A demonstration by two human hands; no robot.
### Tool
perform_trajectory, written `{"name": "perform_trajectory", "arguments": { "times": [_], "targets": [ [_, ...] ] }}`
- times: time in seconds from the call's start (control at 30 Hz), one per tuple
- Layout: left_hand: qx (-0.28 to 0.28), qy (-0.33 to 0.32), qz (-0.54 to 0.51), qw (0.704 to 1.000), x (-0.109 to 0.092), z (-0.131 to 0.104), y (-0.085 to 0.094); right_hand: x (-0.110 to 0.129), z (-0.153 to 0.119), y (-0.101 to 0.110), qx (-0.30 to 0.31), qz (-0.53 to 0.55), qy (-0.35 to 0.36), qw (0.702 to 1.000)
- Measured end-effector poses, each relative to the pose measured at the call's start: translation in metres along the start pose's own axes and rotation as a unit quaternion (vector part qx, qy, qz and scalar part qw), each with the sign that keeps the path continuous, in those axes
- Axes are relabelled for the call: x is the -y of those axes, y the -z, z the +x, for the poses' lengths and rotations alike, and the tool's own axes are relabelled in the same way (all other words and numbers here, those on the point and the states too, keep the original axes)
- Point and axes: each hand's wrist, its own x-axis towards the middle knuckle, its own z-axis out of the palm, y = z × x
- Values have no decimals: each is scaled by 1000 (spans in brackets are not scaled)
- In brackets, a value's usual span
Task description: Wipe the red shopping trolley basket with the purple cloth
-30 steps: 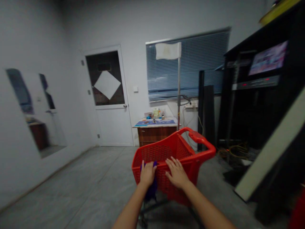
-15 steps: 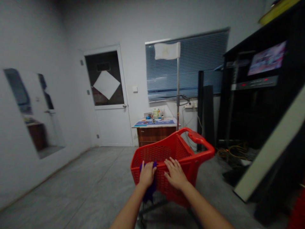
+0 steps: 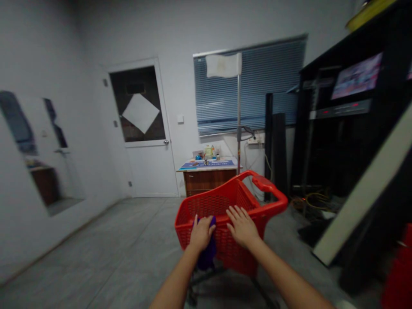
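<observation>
A red plastic shopping cart stands right in front of me, its looped handle to the right. At its near rim, my left hand grips a purple cloth that hangs down the outside of the basket. My right hand lies on the same rim further right, fingers stretched out and spread, holding nothing. Part of the cloth is hidden behind my left hand.
A wooden cabinet with small items on top stands behind the cart, beside a pole with a white flag. A white door is at the back left. Black racks, a leaning pale board and yellow cables occupy the right.
My left hand has slid slightly right along the rim with the purple cloth. My right hand has shifted a little right and up. The view has turned slightly right.
</observation>
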Motion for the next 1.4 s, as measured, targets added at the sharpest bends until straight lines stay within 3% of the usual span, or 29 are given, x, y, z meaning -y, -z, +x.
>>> {"name": "perform_trajectory", "arguments": {
  "times": [0.17, 0.3, 0.53, 0.83, 1.0, 1.2, 1.4],
  "targets": [
    [7, 45, -10, 999, -11, 10, -2, -6, -3, 1, 1, 4, 9, 1000],
    [16, 22, -16, 1000, -21, 16, -2, -5, -3, 3, 10, 8, 13, 1000],
    [17, 25, -13, 999, -6, 9, 4, -8, -5, 8, 12, 14, 30, 999],
    [14, -18, -18, 1000, -21, 12, -1, -10, -6, 10, 18, 17, 35, 999],
    [-3, 12, 13, 1000, -14, 8, -1, -8, -5, 12, 26, 15, 25, 999],
    [-16, 5, 3, 1000, -31, 13, -6, -5, -4, 11, 22, 21, 27, 999],
    [-32, 2, 14, 999, -20, 8, -9, -4, -5, 14, 24, 19, 27, 999]
  ]
}}
